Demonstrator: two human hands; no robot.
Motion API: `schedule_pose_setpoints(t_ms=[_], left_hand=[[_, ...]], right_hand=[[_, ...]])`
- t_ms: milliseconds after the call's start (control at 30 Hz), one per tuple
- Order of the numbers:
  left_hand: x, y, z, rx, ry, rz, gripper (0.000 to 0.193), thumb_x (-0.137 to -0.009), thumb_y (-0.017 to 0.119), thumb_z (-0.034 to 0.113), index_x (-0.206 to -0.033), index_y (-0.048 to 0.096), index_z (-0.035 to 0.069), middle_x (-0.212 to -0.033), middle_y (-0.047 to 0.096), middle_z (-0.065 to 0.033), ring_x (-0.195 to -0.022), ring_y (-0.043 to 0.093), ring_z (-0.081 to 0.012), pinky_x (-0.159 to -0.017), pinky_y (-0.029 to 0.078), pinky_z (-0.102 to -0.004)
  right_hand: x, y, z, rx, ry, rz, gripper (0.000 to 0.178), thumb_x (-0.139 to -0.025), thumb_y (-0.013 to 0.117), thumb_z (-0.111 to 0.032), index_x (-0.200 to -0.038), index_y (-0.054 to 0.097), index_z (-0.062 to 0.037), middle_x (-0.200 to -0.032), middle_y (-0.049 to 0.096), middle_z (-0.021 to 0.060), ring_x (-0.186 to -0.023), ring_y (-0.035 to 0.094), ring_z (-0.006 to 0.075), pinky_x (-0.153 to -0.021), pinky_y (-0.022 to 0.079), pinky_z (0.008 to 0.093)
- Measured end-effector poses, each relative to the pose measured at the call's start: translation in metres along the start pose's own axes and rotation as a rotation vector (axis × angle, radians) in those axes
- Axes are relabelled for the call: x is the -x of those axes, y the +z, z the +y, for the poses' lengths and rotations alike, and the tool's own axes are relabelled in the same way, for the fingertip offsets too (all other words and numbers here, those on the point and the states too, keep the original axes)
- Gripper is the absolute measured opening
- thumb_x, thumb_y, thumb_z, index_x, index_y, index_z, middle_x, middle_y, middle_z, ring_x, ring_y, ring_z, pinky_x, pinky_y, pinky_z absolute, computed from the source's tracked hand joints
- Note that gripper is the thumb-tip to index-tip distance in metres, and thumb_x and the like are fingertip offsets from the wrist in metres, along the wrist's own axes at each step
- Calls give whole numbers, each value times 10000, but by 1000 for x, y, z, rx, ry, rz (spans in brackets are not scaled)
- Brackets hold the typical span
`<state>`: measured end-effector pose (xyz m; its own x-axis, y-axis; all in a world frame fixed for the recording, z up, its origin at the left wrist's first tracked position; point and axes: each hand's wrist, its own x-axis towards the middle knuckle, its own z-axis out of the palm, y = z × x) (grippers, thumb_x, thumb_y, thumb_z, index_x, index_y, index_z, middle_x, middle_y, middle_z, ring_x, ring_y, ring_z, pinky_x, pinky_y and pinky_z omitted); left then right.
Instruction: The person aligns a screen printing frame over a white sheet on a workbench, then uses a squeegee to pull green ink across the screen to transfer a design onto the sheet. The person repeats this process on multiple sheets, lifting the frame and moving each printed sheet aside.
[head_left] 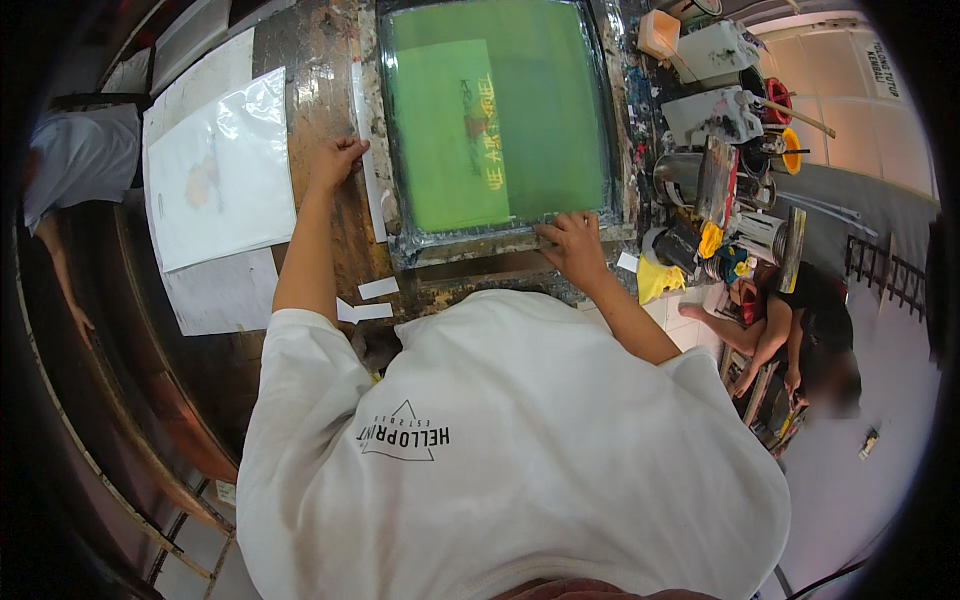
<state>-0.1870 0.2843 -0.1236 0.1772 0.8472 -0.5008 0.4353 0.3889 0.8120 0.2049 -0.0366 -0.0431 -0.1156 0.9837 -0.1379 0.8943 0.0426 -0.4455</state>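
Note:
A screen printing frame (505, 240) with green mesh (550, 110) lies on the paint-stained table in front of me. Yellow lettering and a lighter green rectangle show on the mesh. My left hand (340, 160) is beside the frame's left rail, its fingers pinched at the edge of a narrow white strip (376, 205) that runs along that rail. The fingers of my right hand (577, 248) are bent over the near rail of the frame, close to its right corner. Small white paper pieces (378, 289) lie near the front edge of the table.
White sheets (220, 285) and a clear plastic sleeve (225, 165) cover the table's left side. Ink-stained containers (710, 115) and tools crowd the right, near a yellow cloth (657, 277). One person (815, 330) sits at the right; another person (85, 160) is at the far left.

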Motion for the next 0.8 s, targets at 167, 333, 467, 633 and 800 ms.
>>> schedule_pose_setpoints(t_ms=[167, 333, 467, 633, 800], left_hand=[[-3, 0, -6, 48, -7, -16, 251, -953, 830, 241, -1011, 774, 3, -797, 698, -4, -650, 622, -91, -599, 529, -248], [-4, 1, -1, -18, -7, 3, 267, -954, 827, 242, -1042, 781, -6, -846, 730, -17, -702, 666, -103, -638, 575, -257], [-6, -2, -10, 2, 30, 11, 289, -949, 832, 247, -1063, 784, -14, -880, 749, -23, -729, 683, -105, -652, 589, -262], [-6, -2, 1, -41, -19, 11, 260, -971, 801, 205, -1143, 784, 10, -960, 755, -16, -779, 672, -98, -715, 571, -259], [-3, -1, 3, -23, -22, 8, 264, -962, 811, 207, -1135, 785, 10, -951, 753, -13, -788, 678, -98, -718, 574, -259]], right_hand=[[-1, -2, -1, 23, -18, 9, 383, -769, 847, -151, -1143, 763, -149, -1060, 627, 60, -1125, 582, 284, -1064, 363, 515], [-1, -3, -1, 17, -17, 9, 390, -784, 832, -157, -1166, 754, -173, -1095, 629, 61, -1152, 579, 288, -1079, 359, 526], [0, -2, 0, 30, -26, 2, 409, -789, 840, -169, -1188, 755, -188, -1102, 629, 55, -1149, 579, 283, -1082, 360, 530], [-1, -6, -3, 50, -14, -18, 400, -800, 840, -171, -1191, 756, -188, -1103, 630, 49, -1149, 579, 281, -1091, 355, 536], [-1, -6, -2, 31, -13, -12, 403, -794, 840, -164, -1187, 753, -184, -1100, 632, 46, -1147, 580, 277, -1091, 354, 542]])
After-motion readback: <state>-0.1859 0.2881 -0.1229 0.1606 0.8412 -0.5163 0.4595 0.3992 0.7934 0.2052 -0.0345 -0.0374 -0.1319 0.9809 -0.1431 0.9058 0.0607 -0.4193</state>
